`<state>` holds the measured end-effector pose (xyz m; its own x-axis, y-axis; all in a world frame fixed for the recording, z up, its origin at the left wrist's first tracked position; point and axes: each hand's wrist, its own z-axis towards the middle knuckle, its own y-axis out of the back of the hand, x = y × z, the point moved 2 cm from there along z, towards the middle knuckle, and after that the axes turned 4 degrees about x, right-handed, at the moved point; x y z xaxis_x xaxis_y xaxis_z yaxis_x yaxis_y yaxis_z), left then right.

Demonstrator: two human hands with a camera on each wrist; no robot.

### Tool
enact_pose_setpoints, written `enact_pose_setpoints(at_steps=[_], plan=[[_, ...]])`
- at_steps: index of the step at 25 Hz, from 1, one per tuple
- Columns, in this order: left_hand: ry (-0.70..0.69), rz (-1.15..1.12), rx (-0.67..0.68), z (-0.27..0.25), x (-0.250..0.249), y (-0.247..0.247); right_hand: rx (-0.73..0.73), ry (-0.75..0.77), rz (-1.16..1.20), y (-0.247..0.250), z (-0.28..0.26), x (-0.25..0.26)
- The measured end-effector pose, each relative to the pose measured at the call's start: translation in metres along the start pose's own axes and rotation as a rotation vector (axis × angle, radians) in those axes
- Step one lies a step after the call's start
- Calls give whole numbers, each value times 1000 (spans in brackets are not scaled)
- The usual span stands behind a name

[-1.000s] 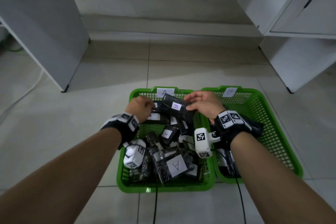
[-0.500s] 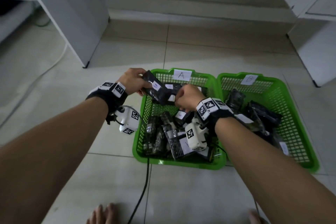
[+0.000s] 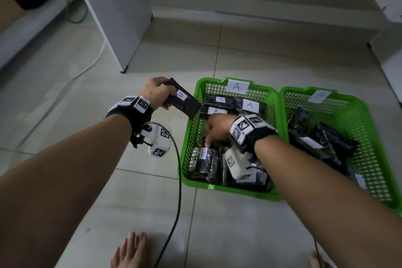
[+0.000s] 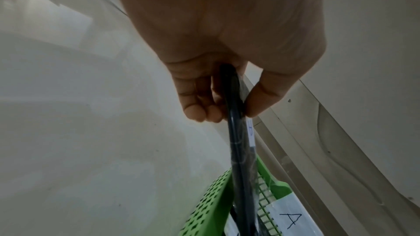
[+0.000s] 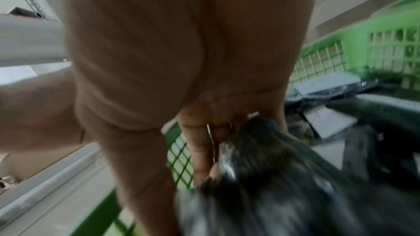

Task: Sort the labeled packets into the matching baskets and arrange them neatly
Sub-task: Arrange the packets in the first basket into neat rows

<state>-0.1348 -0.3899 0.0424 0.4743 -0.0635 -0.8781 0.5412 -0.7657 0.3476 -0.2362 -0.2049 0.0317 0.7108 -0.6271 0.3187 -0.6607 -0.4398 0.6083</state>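
Note:
Two green baskets stand side by side on the floor: basket A on the left and basket B on the right, each with a white letter tag. My left hand holds a black labelled packet just left of basket A's far corner. In the left wrist view, thumb and fingers pinch that packet edge-on above basket A's rim. My right hand reaches down into basket A. Its fairly straight fingers touch a dark packet in the blurred right wrist view.
Several black packets fill basket A, with A labels at the back. More packets lie loose in basket B. A white cabinet panel stands at the far left. A black cable and bare feet are near me.
My left hand carried the packet out to the left of basket A. My right hand let go of it and dropped down to the packets at the basket's front left.

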Motion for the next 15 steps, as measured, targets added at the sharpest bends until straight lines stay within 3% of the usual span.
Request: enact_pose_setpoints(at_steps=[3,5,7,10,13,15], plan=[[4,5,70,-2,-8,-11,55,-77,-21,24,-15,-21],[13,36,220,-5,-16,-27,57,-105,54,36,-23,-43],[16,203,364,-10,-23,-47,76,-176,220,42,-32,-68],[-14,600,448,-17,-33,-73,84,-297,339,46,-57,-102],[89,584,588,-20,-40,-91,-10,-305,379,49,-79,-123],[113,547,580,-18,-40,-99,-97,-294,490,47,-83,-133]])
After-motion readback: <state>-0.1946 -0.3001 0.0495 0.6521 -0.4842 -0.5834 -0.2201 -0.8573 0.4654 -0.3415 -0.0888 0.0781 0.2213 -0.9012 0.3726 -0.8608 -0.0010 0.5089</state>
